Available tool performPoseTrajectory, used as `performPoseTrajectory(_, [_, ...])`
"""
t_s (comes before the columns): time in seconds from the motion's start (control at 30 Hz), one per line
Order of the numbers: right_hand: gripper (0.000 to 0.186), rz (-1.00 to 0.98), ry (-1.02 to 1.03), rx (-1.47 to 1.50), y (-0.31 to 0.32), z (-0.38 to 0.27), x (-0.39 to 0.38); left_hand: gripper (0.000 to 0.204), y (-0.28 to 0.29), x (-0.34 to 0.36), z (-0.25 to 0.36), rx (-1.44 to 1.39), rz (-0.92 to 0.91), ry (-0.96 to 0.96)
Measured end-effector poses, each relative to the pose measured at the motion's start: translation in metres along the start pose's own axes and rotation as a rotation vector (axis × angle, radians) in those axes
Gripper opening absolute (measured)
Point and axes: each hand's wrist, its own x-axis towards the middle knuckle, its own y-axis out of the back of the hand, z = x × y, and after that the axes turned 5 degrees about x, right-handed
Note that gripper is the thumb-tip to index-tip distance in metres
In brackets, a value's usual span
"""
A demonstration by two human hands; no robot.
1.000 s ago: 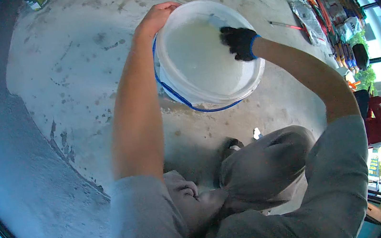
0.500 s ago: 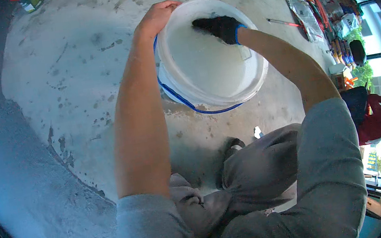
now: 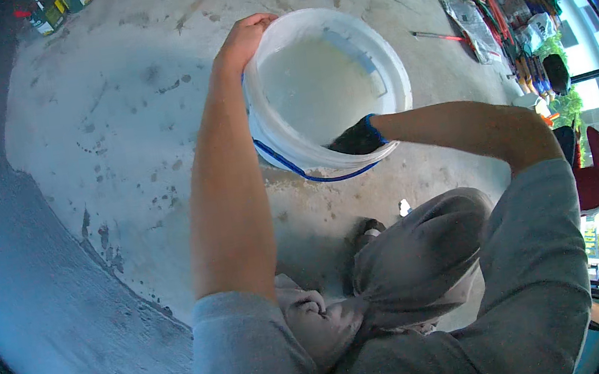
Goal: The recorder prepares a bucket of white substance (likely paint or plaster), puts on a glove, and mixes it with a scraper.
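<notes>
A white plastic bucket (image 3: 399, 72) holds cloudy, pale liquid (image 3: 312, 79) and tilts slightly on the floor. Its blue handle (image 3: 313, 177) hangs down on the near side. My bare left hand (image 3: 248, 40) is closed over the far left part of the rim. Inside the bucket, against the near wall, is my right hand (image 3: 360, 138) in a black glove with a blue cuff. Its fingertips dip into the liquid, so whether they hold anything is hidden.
Dark containers (image 3: 50, 15) stand at the far left. A red-and-grey stick (image 3: 438, 35) lies right of the bucket, near a plastic-wrapped pile (image 3: 474, 28). A person in dark red (image 3: 597, 174) is at the right edge. A raised grey strip (image 3: 63, 286) borders the left floor.
My right hand has moved from the bucket's far side to its near wall. The bucket's tilt has shifted slightly, while my left hand keeps its grip on the rim.
</notes>
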Motion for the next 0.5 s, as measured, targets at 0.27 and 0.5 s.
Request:
performPoseTrajectory(0.27, [0.042, 0.773, 0.023, 0.915, 0.109, -0.049, -0.005, 0.027, -0.007, 0.017, -0.007, -0.003, -0.014, -0.06])
performPoseTrajectory(0.5, [0.044, 0.893, 0.499, 1.007, 0.041, -0.046, -0.132, 0.026, -0.002, 0.003, 0.003, -0.025, 0.025, -0.048])
